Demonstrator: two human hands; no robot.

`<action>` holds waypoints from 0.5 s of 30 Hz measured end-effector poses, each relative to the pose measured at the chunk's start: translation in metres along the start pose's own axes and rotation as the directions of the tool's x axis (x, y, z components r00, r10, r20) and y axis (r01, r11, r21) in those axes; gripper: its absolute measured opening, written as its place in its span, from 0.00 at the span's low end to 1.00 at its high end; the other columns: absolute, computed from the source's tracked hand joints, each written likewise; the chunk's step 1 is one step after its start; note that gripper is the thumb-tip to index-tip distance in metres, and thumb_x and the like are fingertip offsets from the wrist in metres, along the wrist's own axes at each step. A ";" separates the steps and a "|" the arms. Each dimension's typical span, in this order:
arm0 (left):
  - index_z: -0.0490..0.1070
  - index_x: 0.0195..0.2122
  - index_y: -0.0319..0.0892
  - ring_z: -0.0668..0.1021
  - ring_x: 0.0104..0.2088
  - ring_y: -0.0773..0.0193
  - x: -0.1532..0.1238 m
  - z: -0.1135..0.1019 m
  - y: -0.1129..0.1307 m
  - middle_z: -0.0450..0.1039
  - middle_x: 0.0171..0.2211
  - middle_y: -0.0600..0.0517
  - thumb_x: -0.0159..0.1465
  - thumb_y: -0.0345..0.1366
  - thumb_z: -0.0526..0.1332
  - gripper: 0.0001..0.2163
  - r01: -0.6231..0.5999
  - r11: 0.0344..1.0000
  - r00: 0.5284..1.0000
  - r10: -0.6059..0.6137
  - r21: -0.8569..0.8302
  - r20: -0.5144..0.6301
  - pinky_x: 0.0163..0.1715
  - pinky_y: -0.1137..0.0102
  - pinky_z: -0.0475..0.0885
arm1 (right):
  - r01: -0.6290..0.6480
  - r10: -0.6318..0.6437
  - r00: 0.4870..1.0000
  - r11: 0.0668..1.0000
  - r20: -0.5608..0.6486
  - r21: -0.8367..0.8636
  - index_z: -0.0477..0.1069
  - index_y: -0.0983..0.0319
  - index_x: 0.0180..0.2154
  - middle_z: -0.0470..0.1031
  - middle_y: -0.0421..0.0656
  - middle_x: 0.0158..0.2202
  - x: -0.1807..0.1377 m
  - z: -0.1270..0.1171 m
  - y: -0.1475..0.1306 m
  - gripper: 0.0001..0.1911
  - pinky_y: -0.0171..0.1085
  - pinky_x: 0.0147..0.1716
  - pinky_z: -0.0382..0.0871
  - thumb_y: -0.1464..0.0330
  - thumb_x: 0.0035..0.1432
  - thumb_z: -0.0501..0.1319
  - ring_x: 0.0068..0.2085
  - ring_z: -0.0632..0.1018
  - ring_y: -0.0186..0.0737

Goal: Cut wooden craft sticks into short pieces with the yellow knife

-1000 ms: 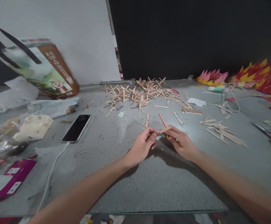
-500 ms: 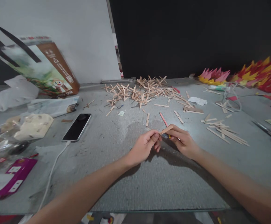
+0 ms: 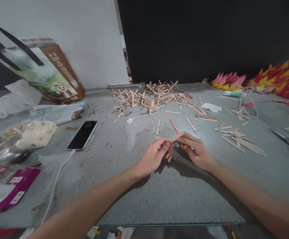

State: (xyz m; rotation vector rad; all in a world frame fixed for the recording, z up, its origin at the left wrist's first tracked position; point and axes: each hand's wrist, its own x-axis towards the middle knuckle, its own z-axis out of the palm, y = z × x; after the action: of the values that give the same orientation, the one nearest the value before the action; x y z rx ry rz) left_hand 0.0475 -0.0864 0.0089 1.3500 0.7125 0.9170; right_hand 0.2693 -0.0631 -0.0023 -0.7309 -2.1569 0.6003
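Note:
A wooden craft stick [image 3: 177,136] is held low over the table between both hands. My left hand [image 3: 156,153] is closed, its thumb and forefinger pinching the near end of the stick. My right hand [image 3: 196,151] has its fingers closed at the stick's far end, with the thumb bent below. Under the right fingers shows a small blue and yellow thing, mostly hidden; I cannot tell what it is. Just beyond the hands is a red and white striped rod [image 3: 174,126], its lower end covered by the stick and fingers. Single craft sticks [image 3: 157,127] lie ahead.
Crossed craft sticks [image 3: 149,99] form a pile at the back. Loose sticks [image 3: 244,141] and scissors [image 3: 287,142] lie right, with folded paper pieces [image 3: 276,81] behind. On the left are a phone [image 3: 83,135] on a white cable, a carrier bag [image 3: 57,73] and a purple packet [image 3: 22,184].
Both hands keep their hold on the craft stick. The stick and right fingers have shifted only very slightly, and the view has moved a little.

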 end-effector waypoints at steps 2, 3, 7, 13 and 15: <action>0.65 0.37 0.42 0.71 0.25 0.68 0.000 0.000 0.000 0.62 0.24 0.58 0.76 0.50 0.52 0.17 -0.005 1.000 1.000 0.005 -0.011 0.000 0.31 0.71 0.66 | 0.003 -0.003 1.000 1.000 -0.006 -0.009 0.73 0.55 0.60 0.74 0.49 0.49 0.000 0.000 0.000 0.19 0.45 0.48 0.70 0.71 0.75 0.50 0.48 0.75 0.46; 0.65 0.37 0.42 0.70 0.25 0.69 0.000 0.001 0.000 0.62 0.25 0.58 0.76 0.50 0.52 0.17 -0.007 1.000 1.000 0.007 -0.015 -0.002 0.31 0.71 0.66 | 0.001 -0.002 1.000 1.000 -0.009 -0.015 0.73 0.55 0.59 0.74 0.49 0.49 0.000 0.000 0.000 0.19 0.45 0.48 0.70 0.71 0.75 0.50 0.48 0.75 0.46; 0.65 0.37 0.42 0.70 0.26 0.69 0.000 0.001 -0.001 0.63 0.25 0.58 0.75 0.51 0.52 0.18 -0.004 1.000 1.000 0.004 -0.006 0.005 0.31 0.71 0.65 | -0.008 0.008 1.000 1.000 -0.010 -0.021 0.73 0.56 0.59 0.74 0.49 0.49 0.000 0.001 0.001 0.18 0.45 0.48 0.70 0.71 0.75 0.51 0.48 0.76 0.46; 0.65 0.38 0.42 0.70 0.25 0.68 0.001 -0.003 -0.003 0.63 0.23 0.58 0.75 0.51 0.53 0.17 0.006 0.999 0.999 -0.007 0.041 0.041 0.31 0.71 0.64 | -0.003 0.003 1.000 1.000 -0.003 -0.024 0.73 0.56 0.58 0.74 0.50 0.48 -0.001 0.001 0.002 0.18 0.48 0.49 0.70 0.71 0.75 0.51 0.49 0.75 0.47; 0.65 0.39 0.42 0.70 0.26 0.67 0.001 -0.004 -0.003 0.63 0.23 0.58 0.75 0.51 0.53 0.16 0.026 0.998 0.996 -0.031 0.062 0.080 0.31 0.70 0.65 | -0.011 0.011 1.000 0.999 0.002 -0.048 0.74 0.56 0.57 0.74 0.50 0.48 -0.001 0.000 0.003 0.18 0.48 0.49 0.71 0.71 0.74 0.50 0.49 0.76 0.47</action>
State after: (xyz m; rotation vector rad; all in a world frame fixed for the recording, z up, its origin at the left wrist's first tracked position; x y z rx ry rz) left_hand 0.0447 -0.0835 0.0053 1.4191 0.6998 0.8188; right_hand 0.2704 -0.0620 -0.0047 -0.7688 -2.1767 0.5571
